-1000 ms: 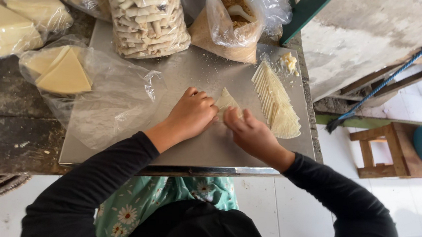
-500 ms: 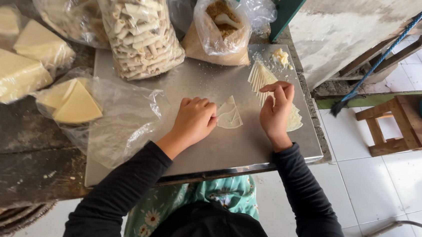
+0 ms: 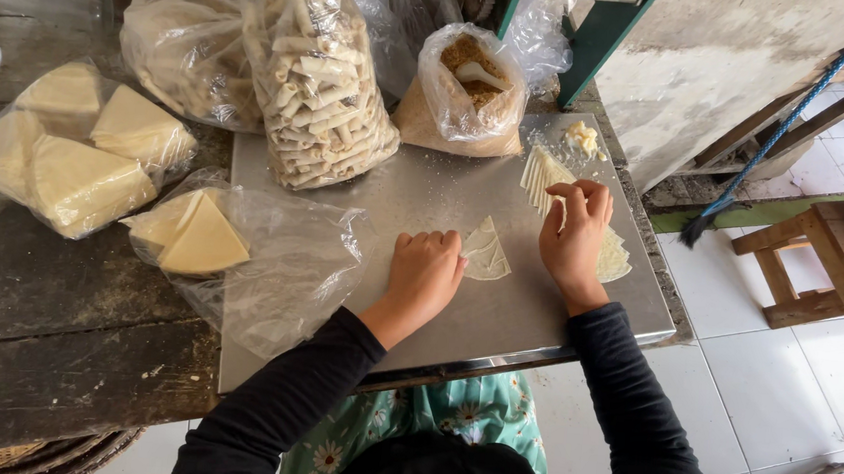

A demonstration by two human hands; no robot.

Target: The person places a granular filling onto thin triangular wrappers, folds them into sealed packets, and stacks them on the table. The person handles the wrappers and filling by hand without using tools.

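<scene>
Two hands work on a steel tray (image 3: 495,323) whose near edge hangs over the person's lap. The left hand (image 3: 424,272) lies curled, knuckles up, with its fingertips pressing the left edge of a thin triangular wrapper (image 3: 487,250) near the tray's middle, seemingly to keep the sheet flat and still; it grips nothing. The right hand (image 3: 575,234) has its fingers bent over a fanned stack of wrappers (image 3: 547,173) by the right edge, apparently pinching at the top sheet, though whether it has one lifted cannot be told. At the far right corner sits a small lump of filling (image 3: 580,137). Along the far edge stand a bag of brown filling with a spoon (image 3: 463,95) and a tall bag of finished rolls (image 3: 323,89), crowding the reach. An opened bag of triangle sheets (image 3: 206,240) overlaps the left edge.
</scene>
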